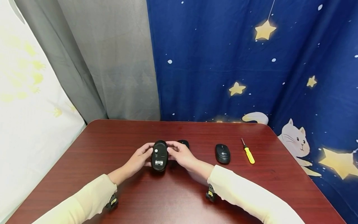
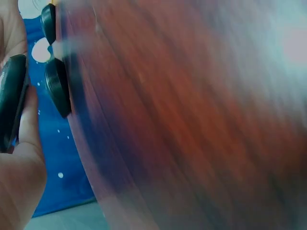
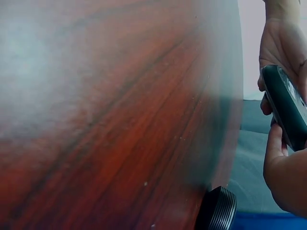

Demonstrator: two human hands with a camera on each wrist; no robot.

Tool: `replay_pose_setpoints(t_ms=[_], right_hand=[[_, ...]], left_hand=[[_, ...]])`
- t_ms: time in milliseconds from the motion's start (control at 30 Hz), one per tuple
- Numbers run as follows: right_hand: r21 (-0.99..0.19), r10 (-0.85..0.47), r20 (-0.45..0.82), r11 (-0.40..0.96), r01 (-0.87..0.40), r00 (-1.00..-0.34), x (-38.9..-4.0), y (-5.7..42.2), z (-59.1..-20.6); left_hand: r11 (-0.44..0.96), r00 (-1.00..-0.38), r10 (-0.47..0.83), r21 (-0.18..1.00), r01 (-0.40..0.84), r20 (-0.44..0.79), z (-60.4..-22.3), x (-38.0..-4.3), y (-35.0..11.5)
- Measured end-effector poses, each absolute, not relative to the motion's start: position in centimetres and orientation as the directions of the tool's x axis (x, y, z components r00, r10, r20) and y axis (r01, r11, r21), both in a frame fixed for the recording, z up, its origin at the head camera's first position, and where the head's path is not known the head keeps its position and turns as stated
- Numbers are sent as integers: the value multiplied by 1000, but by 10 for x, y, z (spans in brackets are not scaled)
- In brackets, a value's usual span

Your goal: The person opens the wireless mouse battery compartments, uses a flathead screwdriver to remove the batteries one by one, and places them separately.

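Head view: the held mouse (image 1: 159, 155) is up off the surface (image 1: 156, 199), label side facing the wearer. Left hand (image 1: 141, 157) pinches one long side, right hand (image 1: 181, 154) pinches the other, thumbs at the edges. A second mouse (image 1: 184, 142) is half hidden just behind the right hand, a third mouse (image 1: 222, 153) lies right of that, then a screwdriver (image 1: 249, 154) with a yellow handle. So the count is three mice, one screwdriver, two hands.

I'd guess the held mouse is light, stiff plastic, a bit slick, not super fragile unless dropped. Long sides look like the best place to grab, which keeps the label face mostly uncovered.

Left wrist view: held mouse is at the left edge, cut off by the frame, with two more mice beyond it. Can't make out every finger here.

Right wrist view: both hands are on the held mouse at the right edge, plus one ridged mouse poking in at the bottom. I count two mice, no screwdriver.
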State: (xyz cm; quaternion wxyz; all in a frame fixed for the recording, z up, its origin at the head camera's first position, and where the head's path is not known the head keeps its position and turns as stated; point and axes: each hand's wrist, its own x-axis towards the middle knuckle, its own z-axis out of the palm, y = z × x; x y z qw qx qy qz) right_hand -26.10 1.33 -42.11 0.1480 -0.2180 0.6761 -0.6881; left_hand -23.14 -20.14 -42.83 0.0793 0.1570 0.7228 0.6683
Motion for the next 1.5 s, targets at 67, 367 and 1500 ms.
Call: replay_pose_setpoints(t_ms=[67,367,1500], right_hand=[[-997,-499,83,-38,-74,-863,-259,17,-421],[-999,-497,26,-29,-14,-867,-251,32,-424],[-996,-536,-42,-42,76,-843,-232,82,-424]], left_hand=[[57,-937,337,992,113,87,-429,-230,-198],[51,-942,334,998,41,22,-430,-221,-184],[-71,-867,498,997,-31,9,-435,-207,-148]])
